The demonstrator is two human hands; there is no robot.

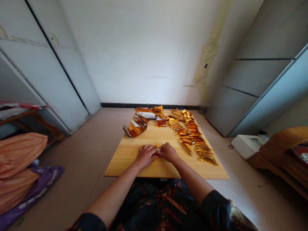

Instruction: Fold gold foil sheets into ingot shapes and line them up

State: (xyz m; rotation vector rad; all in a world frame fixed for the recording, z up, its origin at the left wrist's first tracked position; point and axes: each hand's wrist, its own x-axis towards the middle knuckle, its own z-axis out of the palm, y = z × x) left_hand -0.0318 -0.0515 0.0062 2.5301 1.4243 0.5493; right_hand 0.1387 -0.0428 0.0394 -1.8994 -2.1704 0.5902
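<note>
Near the front middle of the wooden board, my left hand (146,156) and my right hand (169,152) meet over a small sheet of gold foil paper (158,149). Both hands have their fingers bent and pressed on it, one from each side. A pale underside shows between the fingertips, while most of the sheet is hidden. To the right lie rows of folded gold paper pieces (187,149), overlapping one another. At the left, a curled stack of gold foil sheets (133,130) rests on the board.
The wooden board (120,160) carries more gold paper along its back edge, with a white cylindrical thing (145,115) among it. A white wall (144,57) stands behind. Orange and purple bags (21,160) lie left; a white box (247,146) and wooden furniture stand right.
</note>
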